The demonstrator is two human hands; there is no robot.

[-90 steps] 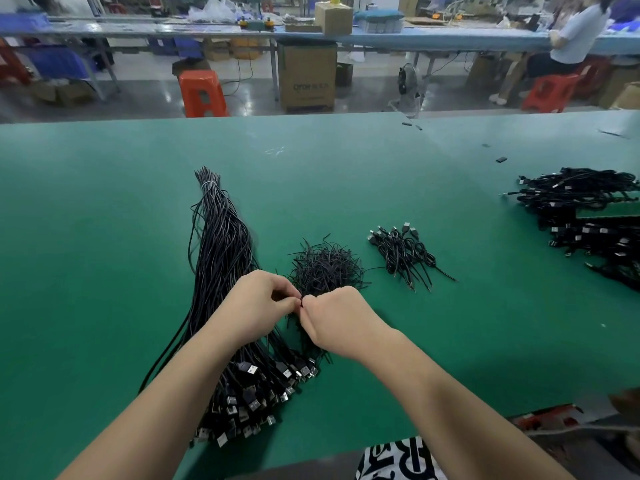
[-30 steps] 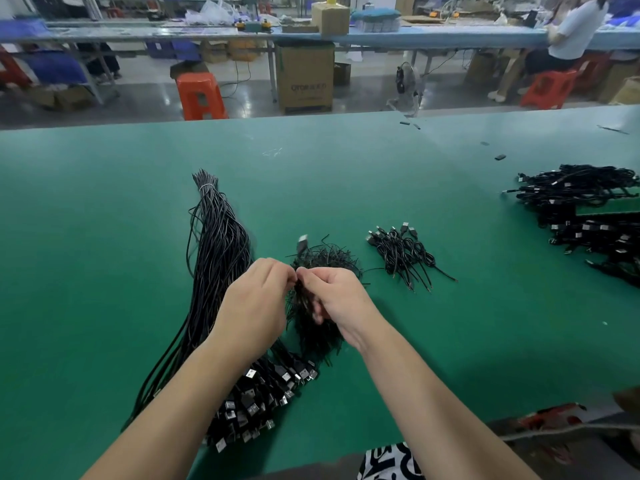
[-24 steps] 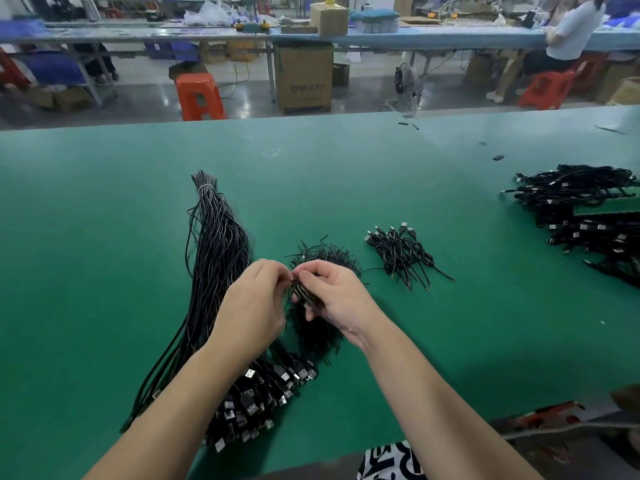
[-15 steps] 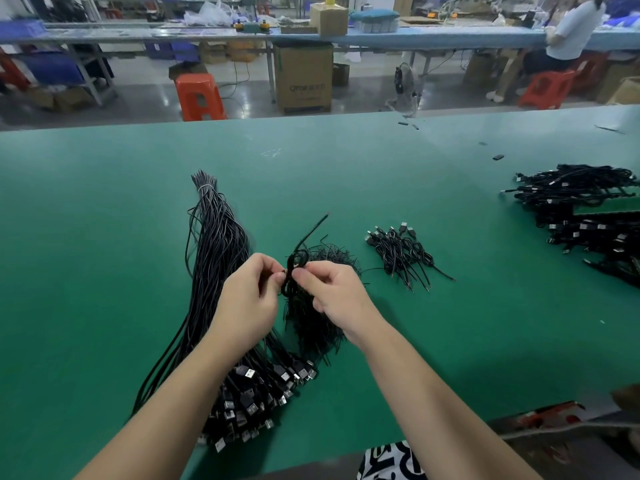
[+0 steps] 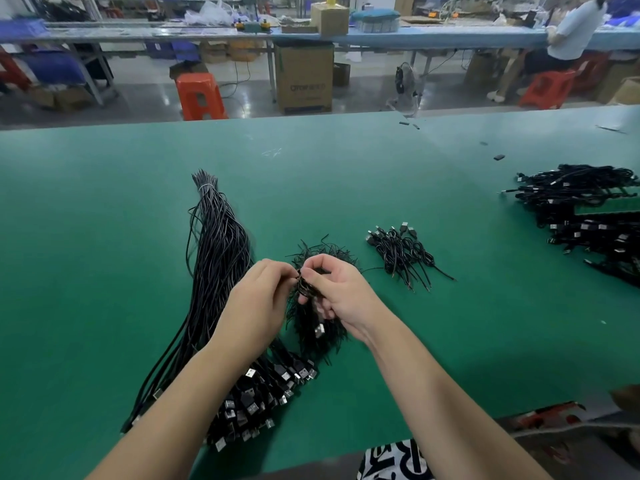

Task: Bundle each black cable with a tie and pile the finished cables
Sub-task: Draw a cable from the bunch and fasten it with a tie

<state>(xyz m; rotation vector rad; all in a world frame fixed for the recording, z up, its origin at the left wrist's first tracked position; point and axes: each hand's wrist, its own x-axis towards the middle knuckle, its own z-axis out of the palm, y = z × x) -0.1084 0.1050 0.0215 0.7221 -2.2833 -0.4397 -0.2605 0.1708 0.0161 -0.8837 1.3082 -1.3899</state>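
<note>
Folded down since half a second ago, the cable's loose end now sits in a coiled cable point(image 5: 306, 285) pinched by left hand point(image 5: 258, 299) and right hand point(image 5: 341, 292) above the tie heap point(image 5: 322, 332).

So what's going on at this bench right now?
A person is bundling black cables at a green table. Both hands meet over the loose heap of ties: the left hand and right hand pinch a folded cable between them, its USB plug hanging below. A long bunch of unbundled cables lies on the left. A small pile of finished cables sits to the right, with a bigger heap at the far right edge.
</note>
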